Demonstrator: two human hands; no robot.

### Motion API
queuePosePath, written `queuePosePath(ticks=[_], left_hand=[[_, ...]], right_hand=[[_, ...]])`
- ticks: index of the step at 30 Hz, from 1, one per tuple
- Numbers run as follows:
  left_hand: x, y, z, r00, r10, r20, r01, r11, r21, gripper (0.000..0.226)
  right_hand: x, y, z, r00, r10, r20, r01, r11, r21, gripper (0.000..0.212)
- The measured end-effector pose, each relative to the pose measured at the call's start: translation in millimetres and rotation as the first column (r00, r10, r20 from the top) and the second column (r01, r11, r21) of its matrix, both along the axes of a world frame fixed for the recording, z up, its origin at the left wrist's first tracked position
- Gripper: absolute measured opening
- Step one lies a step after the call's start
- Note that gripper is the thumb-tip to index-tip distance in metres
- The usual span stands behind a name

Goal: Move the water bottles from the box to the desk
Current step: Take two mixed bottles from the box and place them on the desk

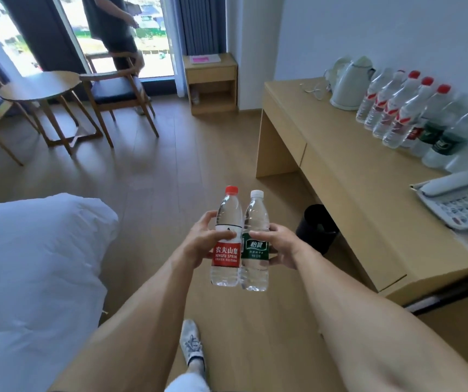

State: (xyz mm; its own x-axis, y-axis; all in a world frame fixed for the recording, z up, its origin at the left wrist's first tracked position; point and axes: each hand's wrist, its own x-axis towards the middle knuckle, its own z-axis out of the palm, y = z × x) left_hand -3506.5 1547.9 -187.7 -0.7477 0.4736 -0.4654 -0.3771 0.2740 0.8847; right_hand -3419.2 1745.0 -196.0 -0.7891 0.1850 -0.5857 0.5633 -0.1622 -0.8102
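Note:
My left hand (198,241) grips a red-capped, red-labelled water bottle (227,216), held upright over the wooden floor. Right beside it, touching, stands a white-capped, green-labelled water bottle (255,275) gripped by my right hand (280,244). Both bottles are in mid-air in front of me, left of the light wooden desk (340,171). Along the wall on that desk stands a row of several water bottles (402,117), some red-capped, some green-labelled. No box is in view.
A white kettle (350,83) stands at the desk's far end and a phone (464,202) near its front. A black bin (316,227) sits under the desk. A white bed (34,264) lies left; a round table, chairs and a standing person (111,26) are by the window.

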Motion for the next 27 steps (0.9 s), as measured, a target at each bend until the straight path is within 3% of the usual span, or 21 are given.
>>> queuePosePath(ticks=[7, 16, 23, 27], left_hand=[[-108, 95, -2, 0.980, -0.201, -0.014, 0.201, 0.979, 0.026, 0.064], [-227, 206, 27, 0.868, -0.494, -0.058, 0.496, 0.867, 0.048, 0.063], [-252, 302, 34, 0.750, -0.661, -0.027, 0.661, 0.749, 0.052, 0.067], [-243, 363, 38, 0.666, -0.745, -0.044, 0.746, 0.664, 0.060, 0.066]], right_hand=[[-71, 74, -5, 0.973, -0.232, -0.002, 0.232, 0.972, 0.034, 0.048], [-143, 143, 23, 0.858, -0.514, -0.017, 0.514, 0.857, 0.034, 0.039], [-140, 192, 43, 0.731, -0.682, -0.033, 0.682, 0.728, 0.070, 0.033], [-122, 228, 48, 0.643, -0.764, -0.051, 0.765, 0.639, 0.077, 0.041]])
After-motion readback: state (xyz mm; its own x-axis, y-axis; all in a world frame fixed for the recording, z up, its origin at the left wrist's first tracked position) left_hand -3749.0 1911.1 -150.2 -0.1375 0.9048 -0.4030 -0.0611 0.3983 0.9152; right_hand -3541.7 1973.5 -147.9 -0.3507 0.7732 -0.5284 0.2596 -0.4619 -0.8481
